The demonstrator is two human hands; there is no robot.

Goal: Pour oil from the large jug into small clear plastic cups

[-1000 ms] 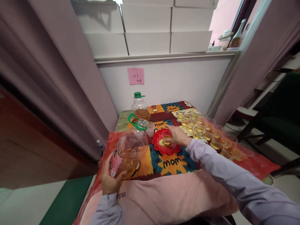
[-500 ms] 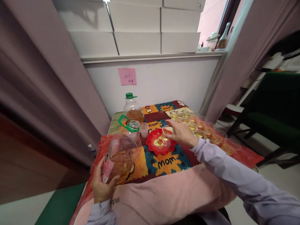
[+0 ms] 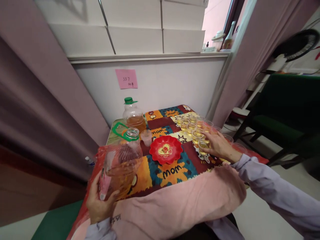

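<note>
My left hand (image 3: 101, 196) is wrapped round the lower side of a big clear plastic jug (image 3: 122, 163) of amber liquid, which has a green handle and an uncapped mouth. At the right, my right hand (image 3: 218, 144) has its fingers round a small clear plastic cup (image 3: 203, 145) of yellowish liquid, at the near end of rows of similar filled cups (image 3: 192, 126). My palm and sleeve hide part of those rows. Between the hands lies a red scalloped plate (image 3: 166, 161) with a gold heart design; no cup stands on it.
Behind the open jug stand a second jug (image 3: 135, 120) with a green cap and a stack of small cups (image 3: 146, 137). A pink cloth (image 3: 180, 206) covers the near table edge. A dark green chair (image 3: 282, 110) is at the right.
My right hand has carried the cup from above the red plate rightward to the rows of cups. My left hand stays on the jug. The view has shifted slightly right.
</note>
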